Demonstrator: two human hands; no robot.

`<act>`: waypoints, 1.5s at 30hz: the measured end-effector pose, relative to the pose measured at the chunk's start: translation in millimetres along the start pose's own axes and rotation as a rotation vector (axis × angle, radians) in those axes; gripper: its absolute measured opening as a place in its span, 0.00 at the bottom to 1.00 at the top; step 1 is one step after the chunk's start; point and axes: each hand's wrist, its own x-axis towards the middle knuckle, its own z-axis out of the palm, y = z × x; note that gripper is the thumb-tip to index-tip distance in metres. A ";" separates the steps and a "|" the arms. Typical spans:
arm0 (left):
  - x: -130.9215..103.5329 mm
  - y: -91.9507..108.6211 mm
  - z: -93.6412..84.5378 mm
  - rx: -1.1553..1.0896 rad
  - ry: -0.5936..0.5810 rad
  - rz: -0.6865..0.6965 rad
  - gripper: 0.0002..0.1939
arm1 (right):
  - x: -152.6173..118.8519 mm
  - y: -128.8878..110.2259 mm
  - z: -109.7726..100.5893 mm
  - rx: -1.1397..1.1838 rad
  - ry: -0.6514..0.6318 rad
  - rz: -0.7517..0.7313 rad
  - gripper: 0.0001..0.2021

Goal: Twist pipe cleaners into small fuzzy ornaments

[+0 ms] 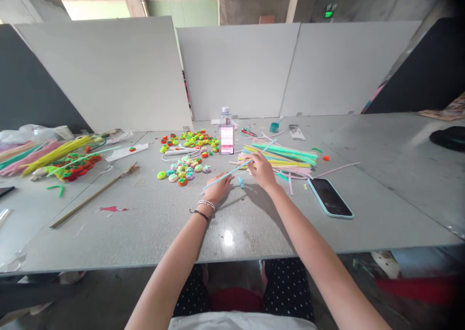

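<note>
A light blue pipe cleaner [238, 168] runs aslant over the table in front of me. My right hand [262, 171] pinches it near the middle between thumb and fingers. Its lower end crosses over the back of my left hand [218, 187], which rests low by the tabletop. The left fingers are drawn together close to the stem; whatever lies between them is hidden. A small light blue coiled piece [241, 182] lies between my hands. Just beyond my right hand is a loose pile of pastel pipe cleaners [286, 155].
Small colourful fuzzy pieces [187, 167] lie left of a labelled bottle [225, 119]. A phone [331, 199] rests at right. Farther left are a wooden stick [90, 196] and yellow pipe cleaner bundles [58, 153]. White panels [236, 70] stand along the table's back.
</note>
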 end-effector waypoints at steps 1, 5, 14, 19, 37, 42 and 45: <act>0.0 1.0 -0.9 0.000 0.013 -0.029 0.20 | -0.2 -5.1 -1.8 -0.058 0.012 0.010 0.11; 2.1 2.3 -6.1 0.006 0.111 -0.164 0.17 | -5.9 -11.4 -5.2 -0.321 -0.238 0.158 0.13; 9.1 -13.8 -13.9 -0.013 0.287 -0.376 0.20 | -19.3 -10.9 13.0 -0.423 -0.734 0.195 0.10; 6.1 -11.0 -18.1 0.023 0.252 -0.360 0.23 | -20.6 -3.8 15.0 -0.427 -0.662 0.168 0.12; -0.1 10.2 -48.7 -0.359 0.616 -0.034 0.19 | -23.3 -42.7 -4.3 -0.197 0.011 0.130 0.16; -7.7 23.1 -55.6 -0.335 0.619 -0.052 0.19 | -24.2 -42.7 -0.9 -0.288 -0.069 0.303 0.15; -8.8 25.6 -55.5 -0.296 0.597 -0.074 0.19 | -22.7 -40.7 -1.7 -0.317 -0.089 0.308 0.15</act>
